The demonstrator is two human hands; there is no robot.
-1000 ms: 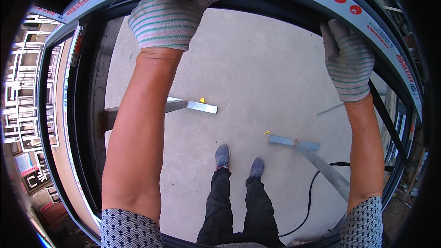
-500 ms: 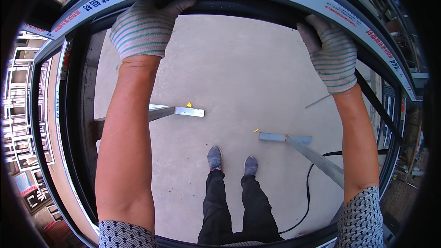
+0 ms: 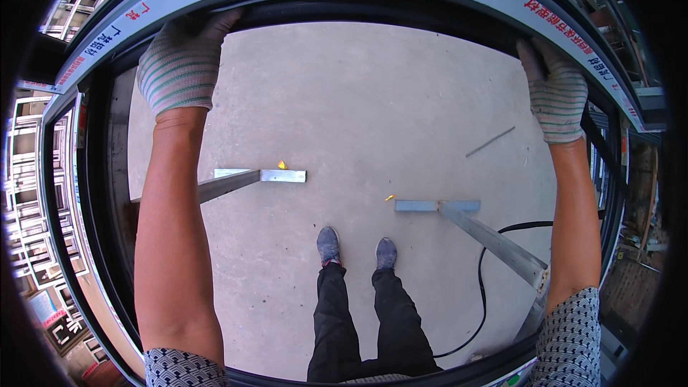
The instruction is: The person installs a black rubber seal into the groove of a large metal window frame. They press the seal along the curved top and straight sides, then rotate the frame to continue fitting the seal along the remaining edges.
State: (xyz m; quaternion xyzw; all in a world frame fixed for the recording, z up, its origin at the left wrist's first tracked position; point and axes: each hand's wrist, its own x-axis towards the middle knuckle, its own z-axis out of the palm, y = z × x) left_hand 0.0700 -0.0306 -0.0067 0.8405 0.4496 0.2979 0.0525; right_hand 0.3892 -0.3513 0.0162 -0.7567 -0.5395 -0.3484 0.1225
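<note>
Both hands wear white knit gloves with green stripes and grip the far bar of a large dark window frame (image 3: 344, 7), which has white printed film along its top face. My left hand (image 3: 179, 68) is closed round the bar near its left end, the thumb lying along the inner edge. Toward the right end, my right hand (image 3: 559, 93) holds the same bar. The frame hides most of the fingertips. Between my forearms the frame's opening shows the floor, my shoes and my dark trouser legs.
Below the frame, a metal support with a flat foot (image 3: 283, 175) stands left and another metal support (image 3: 494, 240) right. A black cable (image 3: 484, 294) curves over the concrete floor (image 3: 344, 115). A thin rod (image 3: 490, 141) lies there too. Stacked white frames (image 3: 32, 165) fill the left edge.
My hands are farther apart on the bar: the left has moved left, the right has moved right. Printed marks on the bar's film appear farther left. Both hands keep their grip.
</note>
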